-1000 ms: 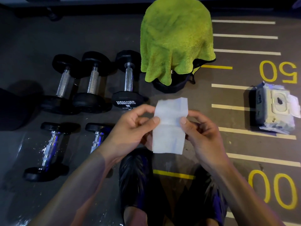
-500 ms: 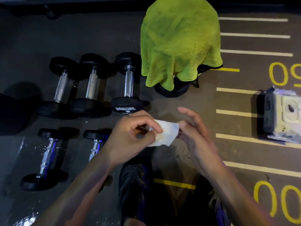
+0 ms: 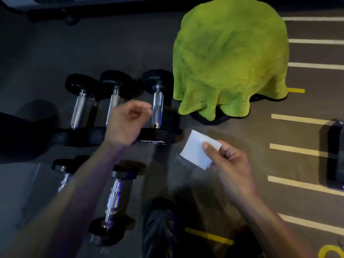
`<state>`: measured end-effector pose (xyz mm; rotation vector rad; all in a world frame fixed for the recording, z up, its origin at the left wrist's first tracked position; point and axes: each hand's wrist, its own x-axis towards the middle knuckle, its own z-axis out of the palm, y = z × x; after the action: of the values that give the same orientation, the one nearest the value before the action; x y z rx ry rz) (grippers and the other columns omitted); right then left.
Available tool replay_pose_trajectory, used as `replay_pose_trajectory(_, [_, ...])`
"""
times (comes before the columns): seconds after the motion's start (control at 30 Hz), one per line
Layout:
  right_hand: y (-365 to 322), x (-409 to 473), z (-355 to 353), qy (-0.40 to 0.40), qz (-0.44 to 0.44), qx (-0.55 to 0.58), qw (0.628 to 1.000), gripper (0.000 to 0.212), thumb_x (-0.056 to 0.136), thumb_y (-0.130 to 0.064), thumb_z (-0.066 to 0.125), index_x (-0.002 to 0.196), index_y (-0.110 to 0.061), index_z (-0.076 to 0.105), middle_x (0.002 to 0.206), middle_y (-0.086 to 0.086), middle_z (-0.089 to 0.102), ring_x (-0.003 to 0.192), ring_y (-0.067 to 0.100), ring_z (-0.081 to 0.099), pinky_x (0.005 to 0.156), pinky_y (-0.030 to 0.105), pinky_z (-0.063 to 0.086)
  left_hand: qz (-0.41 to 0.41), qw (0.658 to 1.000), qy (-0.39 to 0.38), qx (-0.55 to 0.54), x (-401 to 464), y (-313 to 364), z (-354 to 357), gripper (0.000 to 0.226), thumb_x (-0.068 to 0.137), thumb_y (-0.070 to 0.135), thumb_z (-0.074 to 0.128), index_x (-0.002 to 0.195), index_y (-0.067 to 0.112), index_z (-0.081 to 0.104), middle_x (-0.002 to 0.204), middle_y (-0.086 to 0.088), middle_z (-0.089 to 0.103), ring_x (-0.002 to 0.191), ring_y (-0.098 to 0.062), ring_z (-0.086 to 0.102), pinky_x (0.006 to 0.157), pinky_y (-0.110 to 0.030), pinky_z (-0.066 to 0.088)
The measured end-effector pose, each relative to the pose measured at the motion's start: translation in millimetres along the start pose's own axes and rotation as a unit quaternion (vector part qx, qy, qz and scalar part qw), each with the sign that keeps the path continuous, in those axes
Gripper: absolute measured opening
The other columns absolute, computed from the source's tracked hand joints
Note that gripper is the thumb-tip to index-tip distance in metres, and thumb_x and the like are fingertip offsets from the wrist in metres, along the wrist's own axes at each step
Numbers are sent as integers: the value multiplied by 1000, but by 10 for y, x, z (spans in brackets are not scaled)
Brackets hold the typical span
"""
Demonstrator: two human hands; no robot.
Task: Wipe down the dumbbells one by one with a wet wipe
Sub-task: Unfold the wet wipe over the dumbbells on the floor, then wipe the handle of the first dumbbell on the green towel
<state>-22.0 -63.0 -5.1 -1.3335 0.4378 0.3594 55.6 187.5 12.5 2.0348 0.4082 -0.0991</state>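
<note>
A green towel (image 3: 230, 58) drapes over a dark object on the floor (image 3: 130, 43), beyond the fingers of both hands. A dark wipe pack (image 3: 336, 155) sits at the frame edge, well outside the right hand (image 3: 229, 164). The left hand (image 3: 126, 123) hangs blurred above the far row of dumbbells, covering part of the middle one; its fingers (image 3: 141, 110) are loosely curled and hold nothing. The right fingers (image 3: 210, 148) pinch a folded white wet wipe (image 3: 197, 148), thumb on top, above bare floor. Five dumbbells lie there: three large (image 3: 157, 107) beyond the left fingers, two small (image 3: 113, 198) nearer the person, under the left forearm.
</note>
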Motion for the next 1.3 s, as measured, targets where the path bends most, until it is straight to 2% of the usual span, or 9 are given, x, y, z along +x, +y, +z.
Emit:
replay_pose_trajectory(0.2, [-65, 148, 115, -21, 16, -5, 1000, 10, 96, -26, 70, 97, -23, 79, 103, 26, 72, 84, 22, 63, 83, 60, 55, -179, 979, -37, 92, 1067, -86, 243, 25, 87, 43, 81, 92, 19, 76, 82, 1, 72, 74, -17, 67, 74, -27, 56])
replay_pose_trajectory(0.37, [-103, 183, 111, -10, 19, -26, 999, 17, 99, -21, 65, 95, -28, 80, 88, 13, 74, 81, 14, 62, 79, 42, 52, -219, 975, -43, 18, 1145, 8, 590, 25, 102, 26, 65, 84, 10, 59, 64, -6, 65, 41, -10, 59, 36, -20, 47])
replay_pose_trajectory(0.47, [-156, 153, 96, -22, 21, -29, 999, 20, 99, -22, 64, 96, -33, 80, 92, 16, 75, 82, 15, 64, 82, 54, 56, -202, 979, -20, -8, 1110, -154, 659, 34, 106, 31, 58, 78, 12, 61, 71, -10, 65, 41, -12, 62, 52, -27, 56])
replay_pose_trajectory(0.53, [-205, 99, 78, -22, 30, -21, 999, 23, 99, -21, 63, 94, -35, 81, 98, 14, 77, 85, 15, 68, 90, 56, 55, -184, 983, 4, -23, 1007, -200, 648, 33, 106, 32, 58, 78, 15, 61, 70, -6, 63, 50, -14, 61, 65, -33, 56])
replay_pose_trajectory(0.77, [-376, -97, 78, -39, 2, -28, 999, 15, 94, -35, 66, 101, -31, 80, 97, 23, 72, 84, 21, 64, 85, 50, 53, -44, 990, 76, -113, 248, 213, 237, 17, 106, 14, 56, 90, 10, 62, 75, 0, 67, 55, 2, 63, 59, -18, 51])
replay_pose_trajectory(0.93, [-609, -215, 23, -22, -54, 18, 998, 46, 73, -59, 78, 107, -29, 80, 99, 16, 78, 92, 22, 68, 87, 46, 53, 85, 960, 131, -232, -130, 1243, -273, 15, 102, 22, 63, 90, 15, 67, 73, 5, 77, 63, -9, 72, 60, -26, 58])
replay_pose_trajectory(1.07, [-864, -247, -87, 20, -88, 79, 993, 21, 84, -25, 66, 96, -23, 83, 102, 8, 80, 91, 17, 75, 70, 26, 62, 216, 922, 74, -312, -179, 2107, -381, 18, 107, 21, 53, 96, 11, 65, 78, 7, 77, 67, -11, 70, 69, -34, 59])
replay_pose_trajectory(1.23, [-1172, -305, -290, 58, -146, 110, 982, 33, 79, -33, 69, 100, -10, 78, 81, -5, 76, 72, 4, 68, 65, 19, 58, 241, 906, 16, -346, -69, 2648, -39, 22, 109, 17, 50, 100, 3, 64, 72, -1, 74, 62, -16, 70, 66, -32, 57])
replay_pose_trajectory(1.3, [-1224, -336, -373, 84, -157, 101, 979, 36, 81, -31, 67, 107, -7, 76, 91, 0, 79, 80, 10, 73, 69, 22, 60, 226, 913, -6, -340, -50, 2693, 162, 20, 108, 19, 52, 100, 5, 65, 77, -4, 75, 63, -19, 73, 65, -31, 57])
